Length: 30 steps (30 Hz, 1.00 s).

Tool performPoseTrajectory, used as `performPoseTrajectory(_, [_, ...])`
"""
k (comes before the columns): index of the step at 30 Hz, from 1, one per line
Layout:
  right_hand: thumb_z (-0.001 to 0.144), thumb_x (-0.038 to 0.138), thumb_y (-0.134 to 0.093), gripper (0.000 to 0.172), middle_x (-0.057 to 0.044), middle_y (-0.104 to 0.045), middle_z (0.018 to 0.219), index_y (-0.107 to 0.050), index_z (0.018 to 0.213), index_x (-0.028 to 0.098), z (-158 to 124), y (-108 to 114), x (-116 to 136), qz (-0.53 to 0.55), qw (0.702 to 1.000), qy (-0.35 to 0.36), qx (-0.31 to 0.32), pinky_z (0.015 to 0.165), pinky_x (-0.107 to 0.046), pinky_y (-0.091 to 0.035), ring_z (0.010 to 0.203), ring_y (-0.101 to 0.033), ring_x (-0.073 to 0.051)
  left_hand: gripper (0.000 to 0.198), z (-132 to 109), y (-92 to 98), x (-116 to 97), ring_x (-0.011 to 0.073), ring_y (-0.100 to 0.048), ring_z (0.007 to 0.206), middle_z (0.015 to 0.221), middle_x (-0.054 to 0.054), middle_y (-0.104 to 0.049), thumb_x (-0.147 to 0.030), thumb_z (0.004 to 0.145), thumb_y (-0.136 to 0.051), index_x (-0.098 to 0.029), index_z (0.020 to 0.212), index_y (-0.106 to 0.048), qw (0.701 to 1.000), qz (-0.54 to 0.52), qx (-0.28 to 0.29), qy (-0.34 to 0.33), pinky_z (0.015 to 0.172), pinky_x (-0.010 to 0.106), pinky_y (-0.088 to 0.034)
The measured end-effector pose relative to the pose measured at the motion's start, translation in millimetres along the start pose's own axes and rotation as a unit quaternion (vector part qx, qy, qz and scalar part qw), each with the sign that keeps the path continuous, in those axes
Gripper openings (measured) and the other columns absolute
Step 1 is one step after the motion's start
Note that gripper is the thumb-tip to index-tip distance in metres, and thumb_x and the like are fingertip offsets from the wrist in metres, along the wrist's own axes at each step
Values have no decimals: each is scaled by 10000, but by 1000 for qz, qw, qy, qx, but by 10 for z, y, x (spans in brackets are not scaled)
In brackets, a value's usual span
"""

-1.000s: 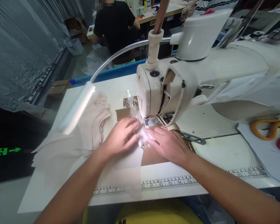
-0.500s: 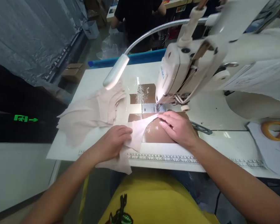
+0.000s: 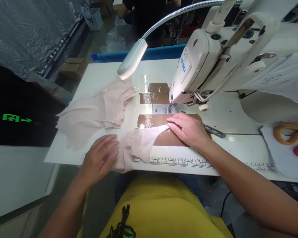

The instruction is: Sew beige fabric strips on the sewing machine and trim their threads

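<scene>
A pale pink fabric piece [image 3: 142, 142] lies at the front of the white sewing table, just before the needle area of a sewing machine [image 3: 188, 72]. Its narrow right tip is pinched between the thumb and fingers of my right hand [image 3: 188, 129], which rests on brown tape. At the fabric's left edge is my left hand [image 3: 99, 157], fingers apart and bent slightly, the fingertips beside or lightly on the cloth. Behind that hand spreads a stack of similar pale pink fabric pieces [image 3: 99, 110].
A lamp head [image 3: 132, 59] on a bendable arm hangs over the table's back. Right of my right hand lies a slim metal tool [image 3: 214, 130]. Yellow-handled scissors [image 3: 288, 135] sit on white paper at far right. A printed ruler [image 3: 178, 162] runs along the front edge. Another person [image 3: 149, 16] sits beyond.
My left hand has let go of the fabric's middle and moved left, its fingers opening. My right hand keeps the tip, slightly farther from the needle. The view has shifted a little.
</scene>
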State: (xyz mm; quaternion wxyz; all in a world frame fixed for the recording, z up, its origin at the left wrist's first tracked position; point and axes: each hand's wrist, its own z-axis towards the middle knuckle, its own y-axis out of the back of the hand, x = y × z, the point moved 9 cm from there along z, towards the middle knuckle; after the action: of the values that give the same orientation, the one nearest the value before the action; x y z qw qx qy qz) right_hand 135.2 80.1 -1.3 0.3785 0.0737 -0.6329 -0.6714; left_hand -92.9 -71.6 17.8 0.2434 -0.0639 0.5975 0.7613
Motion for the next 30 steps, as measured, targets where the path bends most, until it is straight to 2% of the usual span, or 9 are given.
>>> performPoseTrajectory(5, [879,266,-520,163,-26,-669,866,-656,821,198,42,-60,19,-25,999,-20,25,617,-287,-383,785,-593,-185,340,-57,-67,180,301,-500,1160,1246,120,-553,-311,874,-544,-212,1197,-508,995,83,-3,64,952,490,-437])
performPoseTrajectory(9, [889,218,-469,201,-39,-657,823,-606,745,184,15,-50,28,-23,999,-22,37,636,-300,-379,767,-582,-192,115,-37,-88,154,267,-503,1154,1193,102,-576,-243,895,-495,-204,989,-548,997,50,3,65,944,443,-433])
performPoseTrajectory(12, [906,210,-429,200,-40,-667,836,-584,782,185,-46,47,56,57,997,-21,36,675,-305,-413,768,-596,-182,83,-66,-97,145,244,-525,1125,1139,93,-597,-216,910,-442,-201,876,-516,997,15,16,70,918,404,-445])
performPoseTrajectory(17, [902,272,-490,132,3,-672,721,-581,835,203,-191,252,120,241,968,-55,48,576,-250,-473,641,-632,-141,171,-93,100,261,191,-630,924,1005,56,-644,-300,928,-426,-209,1048,-508,993,-15,-2,117,688,271,-513])
performPoseTrajectory(19, [887,255,-530,102,-4,-694,793,-609,939,217,-265,490,166,211,977,-30,-27,581,-251,-497,683,-657,-151,222,-11,338,207,189,-644,868,984,45,-651,-321,913,-458,-210,1097,-515,995,41,-27,92,648,261,-511])
performPoseTrajectory(21, [857,180,-571,219,-6,-702,903,-614,1058,256,-416,812,288,129,979,50,-151,645,-266,-523,785,-672,-165,263,89,615,97,199,-645,859,987,50,-655,-302,896,-490,-210,1141,-521,991,108,-59,54,671,279,-518])
performPoseTrajectory(24, [783,34,-596,426,-5,-682,953,-610,1111,306,-735,1046,452,57,950,178,-251,713,-283,-539,838,-662,-165,250,191,813,-140,225,-625,934,967,44,-657,-202,852,-558,-226,1101,-550,986,152,-59,-43,861,375,-503])
performPoseTrajectory(27, [783,34,-580,380,-41,-672,972,-619,1080,269,-863,809,385,29,968,209,-139,769,-358,-540,904,-637,-208,245,163,544,-270,184,-622,861,931,20,-661,-127,839,-568,-232,1059,-585,982,125,63,-124,971,442,-442])
performPoseTrajectory(30, [833,101,-537,292,-78,-675,1067,-611,1090,219,-976,477,214,-14,980,199,-1,818,-444,-527,1034,-598,-272,223,64,204,-240,194,-617,908,1003,56,-652,-186,859,-565,-204,1077,-609,978,67,163,-110,915,403,-476])
